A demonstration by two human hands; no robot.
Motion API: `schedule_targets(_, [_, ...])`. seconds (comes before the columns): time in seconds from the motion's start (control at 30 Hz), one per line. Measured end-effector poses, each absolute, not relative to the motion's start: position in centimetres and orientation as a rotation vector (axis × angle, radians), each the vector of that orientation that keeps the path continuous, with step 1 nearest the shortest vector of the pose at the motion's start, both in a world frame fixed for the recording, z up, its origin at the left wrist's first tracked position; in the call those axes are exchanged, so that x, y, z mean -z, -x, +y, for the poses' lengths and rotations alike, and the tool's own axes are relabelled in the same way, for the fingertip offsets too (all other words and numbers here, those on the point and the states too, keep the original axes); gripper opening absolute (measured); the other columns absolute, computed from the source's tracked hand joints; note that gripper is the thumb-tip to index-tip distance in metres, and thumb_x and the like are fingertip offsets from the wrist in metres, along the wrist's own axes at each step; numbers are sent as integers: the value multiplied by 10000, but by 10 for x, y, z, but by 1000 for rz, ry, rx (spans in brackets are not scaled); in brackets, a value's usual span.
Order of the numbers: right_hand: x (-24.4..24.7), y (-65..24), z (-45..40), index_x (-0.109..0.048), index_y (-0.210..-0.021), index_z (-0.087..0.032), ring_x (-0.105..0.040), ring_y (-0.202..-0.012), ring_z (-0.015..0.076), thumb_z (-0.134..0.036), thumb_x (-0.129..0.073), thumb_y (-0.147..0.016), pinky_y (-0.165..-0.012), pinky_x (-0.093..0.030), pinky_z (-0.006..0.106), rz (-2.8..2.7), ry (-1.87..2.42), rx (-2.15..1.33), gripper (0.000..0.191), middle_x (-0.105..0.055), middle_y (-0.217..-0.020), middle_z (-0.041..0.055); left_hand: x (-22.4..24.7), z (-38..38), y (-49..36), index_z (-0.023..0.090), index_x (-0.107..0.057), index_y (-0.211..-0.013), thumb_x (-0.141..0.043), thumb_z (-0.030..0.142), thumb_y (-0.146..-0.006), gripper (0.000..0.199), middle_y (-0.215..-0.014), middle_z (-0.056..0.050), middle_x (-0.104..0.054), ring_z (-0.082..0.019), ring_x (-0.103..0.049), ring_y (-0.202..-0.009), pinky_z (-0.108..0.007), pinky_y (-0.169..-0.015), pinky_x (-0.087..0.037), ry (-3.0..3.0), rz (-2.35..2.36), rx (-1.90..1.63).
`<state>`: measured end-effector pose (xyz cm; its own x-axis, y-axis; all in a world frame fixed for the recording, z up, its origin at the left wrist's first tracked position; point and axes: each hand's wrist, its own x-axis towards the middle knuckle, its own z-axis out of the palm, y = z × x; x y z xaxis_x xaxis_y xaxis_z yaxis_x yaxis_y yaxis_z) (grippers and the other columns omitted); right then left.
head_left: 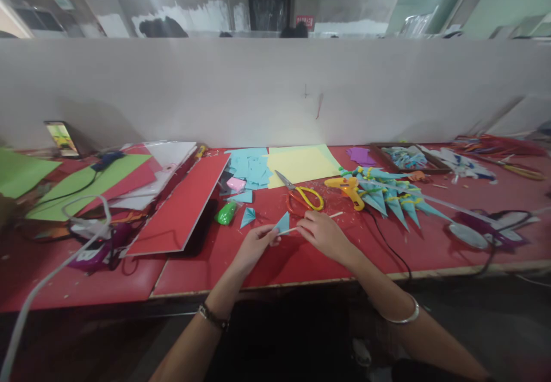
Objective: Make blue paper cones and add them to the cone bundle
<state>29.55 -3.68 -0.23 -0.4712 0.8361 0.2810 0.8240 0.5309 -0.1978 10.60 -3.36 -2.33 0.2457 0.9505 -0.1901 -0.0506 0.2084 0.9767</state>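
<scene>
My left hand (257, 245) pinches a folded piece of blue paper (283, 222) by its lower edge, just above the red tabletop. A thin pale stick (336, 214) passes under the fingers of my right hand (323, 234), and its near end touches the blue paper. My right fingers are closed round this stick. Just beyond my hands lie scissors (306, 194) with orange and yellow handles. Left of the held paper rests another folded blue paper piece (248, 217), and beside it a bright green packet (226, 213).
A yellow glue gun (350, 190) lies to the right, its cord trailing forward. Behind it are blue paper cones (390, 198) joined together. Blue squares (252, 167) and yellow sheets (301, 166) lie at the back. A red board (181, 210) leans at left. A white partition (258, 89) closes the far side.
</scene>
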Motion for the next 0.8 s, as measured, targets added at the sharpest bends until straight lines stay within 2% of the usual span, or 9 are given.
schedule_targets(0.13, [0, -285, -38, -583, -832, -188, -515, -733, 138, -224, -410, -838, -693, -261, 294, -2252, 1406, -325, 177, -608, -769, 18, 22, -32, -108, 136, -642, -788, -659, 393, -599, 320, -682, -3, -625, -106, -540, -630, -231, -647, -431, -1135, 1019, -938])
schedule_targets(0.3, [-2, -275, -34, -585, -739, -183, -506, -654, 119, -312, -451, -814, -704, -224, 299, -2135, 1422, -547, 201, -620, -704, -18, 18, -28, -112, 129, -634, -769, -641, 364, -619, 279, -659, -1, -617, -108, -539, -620, -222, -624, -421, -1186, 1017, -962])
schedule_targets(0.43, [-2, -274, -21, -577, -684, -164, -485, -609, 111, -353, -489, -794, -695, -219, 295, -2128, 1449, -524, 236, -600, -637, -26, 16, -17, -112, 128, -610, -780, -578, 375, -671, 272, -628, 4, -595, -98, -505, -555, -213, -560, -392, -1319, 1050, -912])
schedule_targets(0.6, [-5, -277, -2, -574, -682, -166, -485, -626, 109, -329, -503, -796, -687, -210, 287, -2162, 1465, -433, 211, -587, -649, -33, 11, 2, -111, 149, -554, -615, -435, 333, -778, 273, -532, 16, -517, -105, -444, -521, -212, -515, -310, -1878, 1145, -859])
schedule_targets(0.8, [-11, -283, 17, -582, -705, -166, -507, -661, 126, -285, -491, -808, -701, -237, 294, -2208, 1399, -394, 182, -609, -691, -13, 2, 26, -109, 177, -556, -659, -386, 331, -817, 278, -603, -20, -551, -138, -465, -546, -228, -535, -282, -2169, 1173, -729])
